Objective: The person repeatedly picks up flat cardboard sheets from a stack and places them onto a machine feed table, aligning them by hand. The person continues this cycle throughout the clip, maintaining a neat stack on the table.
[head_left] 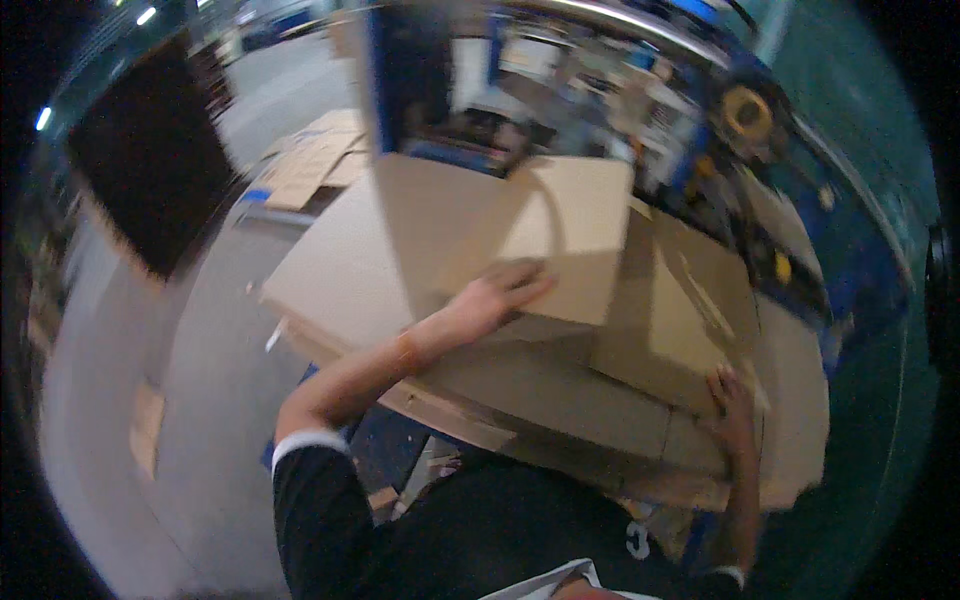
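A large brown cardboard piece [445, 230] with a raised, folded panel [575, 215] lies across the worktable in front of me. My left hand [508, 288] reaches over it, fingers stretched out and pressed against the cardboard near the panel's lower edge. To the right, a flatter cardboard panel [665, 320] lies lower, partly covered by the folded one. My right hand [732, 400] rests at that panel's near right corner, its fingers apart and touching the board. A narrow pale strip [708, 300] crosses this panel; whether it is loose or a cut edge is unclear.
Behind the cardboard stands a blurred machine with a blue frame [400, 80] and a metal bar [640, 35]. A tape roll [746, 110] sits at the far right. More flat cardboard [315, 160] lies far left, near a dark upright panel [150, 150]. A cardboard scrap [147, 430] lies on the floor.
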Available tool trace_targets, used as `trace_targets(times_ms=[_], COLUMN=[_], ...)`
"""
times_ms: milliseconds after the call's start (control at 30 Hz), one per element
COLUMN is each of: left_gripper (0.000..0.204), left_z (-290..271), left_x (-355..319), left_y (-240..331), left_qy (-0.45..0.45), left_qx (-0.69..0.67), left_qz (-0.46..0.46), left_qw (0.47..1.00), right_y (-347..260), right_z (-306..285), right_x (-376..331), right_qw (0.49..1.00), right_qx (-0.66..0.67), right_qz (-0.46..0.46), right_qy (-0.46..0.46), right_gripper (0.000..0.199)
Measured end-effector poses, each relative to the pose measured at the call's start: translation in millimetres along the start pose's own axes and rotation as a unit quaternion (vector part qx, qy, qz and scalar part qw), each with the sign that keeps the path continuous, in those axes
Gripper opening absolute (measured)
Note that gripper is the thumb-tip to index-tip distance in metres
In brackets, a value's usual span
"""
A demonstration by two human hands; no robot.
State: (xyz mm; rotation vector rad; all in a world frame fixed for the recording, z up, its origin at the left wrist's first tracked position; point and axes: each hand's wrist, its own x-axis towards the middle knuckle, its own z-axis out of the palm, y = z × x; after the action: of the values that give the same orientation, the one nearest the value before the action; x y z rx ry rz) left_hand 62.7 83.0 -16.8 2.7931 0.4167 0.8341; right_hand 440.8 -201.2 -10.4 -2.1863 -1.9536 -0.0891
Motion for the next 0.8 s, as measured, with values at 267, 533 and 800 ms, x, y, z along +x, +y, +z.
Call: trace_targets(times_ms=[267,533,800], left_gripper=[0.055,0.043,0.036], left_z=[30,56,87], left_x=[31,101,127], left_y=[-54,-58,-72], left_qy=[0.128,0.107,0.061], left_qx=[0.025,0.069,0.219], left_qz=[0.006,-0.032,-0.196], left_qw=[0.991,0.991,0.954], right_y=[37,92,84], right_z=[9,14,53], right_x=[54,94,115], right_qw=[0.996,0.999,0.948], right_qx=[-0.045,0.003,-0.225], right_qz=[-0.072,0.025,0.07], right_qy=[0.01,0.025,0.214], right_gripper=[0.065,0.063,0.028])
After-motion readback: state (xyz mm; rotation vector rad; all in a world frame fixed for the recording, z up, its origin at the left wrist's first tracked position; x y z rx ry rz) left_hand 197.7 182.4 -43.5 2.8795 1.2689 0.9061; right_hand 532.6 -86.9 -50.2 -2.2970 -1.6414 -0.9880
